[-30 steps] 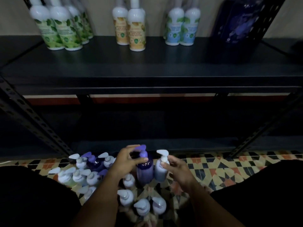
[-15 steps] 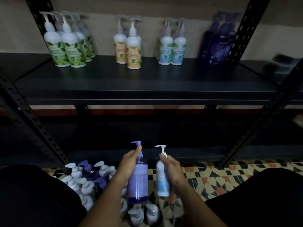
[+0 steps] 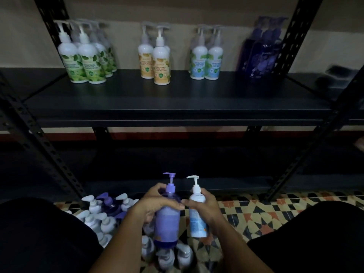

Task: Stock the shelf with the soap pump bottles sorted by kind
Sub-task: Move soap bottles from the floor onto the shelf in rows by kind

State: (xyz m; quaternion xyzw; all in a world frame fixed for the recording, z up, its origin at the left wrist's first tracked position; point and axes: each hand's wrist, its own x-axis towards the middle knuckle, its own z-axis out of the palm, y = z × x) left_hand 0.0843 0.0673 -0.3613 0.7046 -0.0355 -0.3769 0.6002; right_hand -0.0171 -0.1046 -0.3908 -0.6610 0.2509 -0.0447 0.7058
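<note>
Left hand (image 3: 152, 203) grips translucent purple bottle (image 3: 167, 219) (right (image 3: 206, 207): opaque white bottle (image 3: 197, 215))

You hold two bottles: one purple bottle (image 3: 167, 217) and one white blue-label bottle (image 3: 197, 215). On the shelf (image 3: 177, 103) you have four groups: at least four green-label bottles (image 3: 82, 62), two or three orange-label bottles (image 3: 157, 60), at least two blue-label bottles (image 3: 206, 60), and a blurred cluster of dark purple bottles (image 3: 260, 54) you cannot count. A pile of floor bottles (image 3: 102, 211) numbers over ten.
</note>
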